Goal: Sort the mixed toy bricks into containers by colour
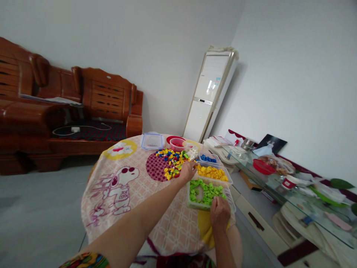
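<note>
A wooden sofa [69,108] fills the left of the room along the back wall, and a tall white air conditioner [208,98] stands in the far corner. To the right runs a glass shelf unit [292,186] loaded with papers, a red bowl and a framed photo. In the middle is a round tabletop [122,201] under a pink cartoon-dog cloth. On its far side lie a clear box lid [152,141] and a small red tub [176,143], and nearer sits a loose pile of mixed bricks [171,162] in yellow, blue, red and green, spread straight on the cloth. Along the right edge of the tabletop three clear trays stand in a row, touching or just beside one another: the far one holds blue bricks [208,158], the middle one yellow bricks [212,173], and the near one green bricks [205,191]. The left hand [187,170] reaches across the cloth and rests at the right edge of the loose pile, just beside the yellow tray, fingers curled down onto the bricks; whether it grips one I cannot tell. The right hand [219,212] lies at the near rim of the green tray, fingers bent over the edge and touching the green bricks, with nothing visibly pinched. The two hands are apart, with the green tray between them.
</note>
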Available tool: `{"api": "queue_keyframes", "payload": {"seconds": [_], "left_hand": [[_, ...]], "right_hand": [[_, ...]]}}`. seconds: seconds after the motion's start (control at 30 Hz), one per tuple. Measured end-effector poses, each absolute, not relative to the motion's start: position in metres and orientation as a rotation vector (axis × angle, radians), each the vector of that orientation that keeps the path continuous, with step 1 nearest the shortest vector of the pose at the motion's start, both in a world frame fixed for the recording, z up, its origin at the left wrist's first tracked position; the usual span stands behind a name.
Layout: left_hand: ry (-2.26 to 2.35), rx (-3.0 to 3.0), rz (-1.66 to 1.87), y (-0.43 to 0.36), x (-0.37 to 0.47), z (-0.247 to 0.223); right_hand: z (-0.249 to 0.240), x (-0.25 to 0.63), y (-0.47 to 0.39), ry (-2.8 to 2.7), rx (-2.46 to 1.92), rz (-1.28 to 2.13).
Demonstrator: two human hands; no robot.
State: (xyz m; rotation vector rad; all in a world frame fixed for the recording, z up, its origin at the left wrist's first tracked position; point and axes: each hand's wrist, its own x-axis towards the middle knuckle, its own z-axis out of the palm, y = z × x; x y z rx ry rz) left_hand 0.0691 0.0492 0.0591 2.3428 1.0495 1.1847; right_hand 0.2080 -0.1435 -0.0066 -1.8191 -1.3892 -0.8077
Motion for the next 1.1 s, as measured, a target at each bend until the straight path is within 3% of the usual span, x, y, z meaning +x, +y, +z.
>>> {"api": "queue_keyframes", "payload": {"seconds": [0.27, 0.77, 0.93, 1.1], "left_hand": [[1.014, 2.267, 1.135, 0.040, 0.089, 0.050], [1.712, 1.918, 1.179, 0.069, -0.040, 0.012], [1.638, 2.036, 0.950, 0.060, -0.041, 0.017], [1.614, 1.974, 0.999, 0.056, -0.040, 0.020]], "right_hand": [[-0.009, 0.209, -0.143, -1.396, -1.813, -0.824], [-0.005, 0.209, -0.144, -1.419, -1.826, -0.832], [-0.006, 0.209, -0.144, -1.409, -1.802, -0.830], [-0.008, 0.210, -0.143, -1.414, -1.806, -0.792]]}}
